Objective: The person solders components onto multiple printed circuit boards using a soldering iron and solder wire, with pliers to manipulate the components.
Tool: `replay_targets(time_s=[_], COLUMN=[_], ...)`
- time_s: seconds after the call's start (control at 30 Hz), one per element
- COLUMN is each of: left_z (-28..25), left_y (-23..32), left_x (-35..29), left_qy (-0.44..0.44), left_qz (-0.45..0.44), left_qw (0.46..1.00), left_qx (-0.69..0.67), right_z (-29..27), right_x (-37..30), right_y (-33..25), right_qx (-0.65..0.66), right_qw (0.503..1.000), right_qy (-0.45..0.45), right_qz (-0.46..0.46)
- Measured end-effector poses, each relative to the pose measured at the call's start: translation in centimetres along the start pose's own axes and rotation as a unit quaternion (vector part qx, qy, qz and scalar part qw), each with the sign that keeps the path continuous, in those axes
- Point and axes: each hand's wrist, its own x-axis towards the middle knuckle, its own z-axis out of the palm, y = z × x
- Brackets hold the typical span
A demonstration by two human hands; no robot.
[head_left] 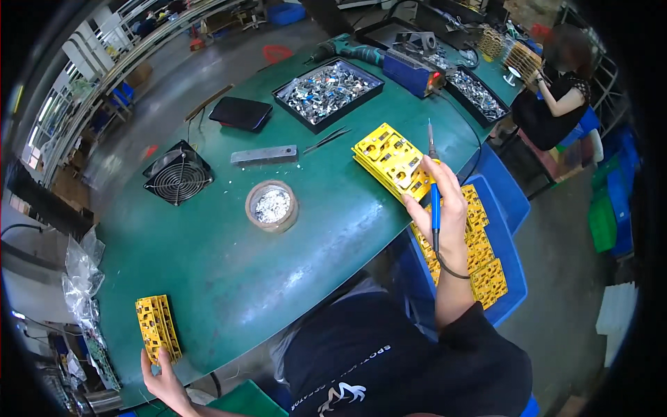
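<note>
At the table's near left corner, my left hand [164, 382] has its thumb and fingers closed on the near end of a small stack of yellow circuit board panels [157, 323]. My right hand [448, 201] holds a soldering iron [435, 205] with a blue and yellow handle, its tip pointing away from me. The thumb and fingers of that same hand also grip the near right end of a second stack of yellow panels [389, 156] by the table's right edge. Part of that end is hidden by the fingers.
Under the right forearm, a blue bin [511, 295] holds several yellow panels. On the green table [313, 257] are a round pot [272, 207], a fan [178, 177], tweezers [326, 140], a grey bar [264, 155], a phone [240, 113] and a parts tray [328, 94]. Another person [563, 97] sits at far right.
</note>
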Motion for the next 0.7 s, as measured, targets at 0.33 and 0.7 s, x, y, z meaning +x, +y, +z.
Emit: replay_targets(time_s=[0.33, 0.7], left_z=[1.3, 9.2], left_y=[2.3, 9.0], left_x=[-2.2, -9.3], left_qy=[0.15, -0.071], left_qz=[0.071, 0.275], left_qw=[0.986, 0.957], left_qx=[0.026, 0.061], right_z=[-0.5, 4.6], right_x=[0.1, -4.5], right_y=[-3.0, -12.3], right_qx=[0.065, 0.319], right_qw=[0.998, 0.918], right_qy=[0.01, -0.205], right_qz=[0.012, -0.116])
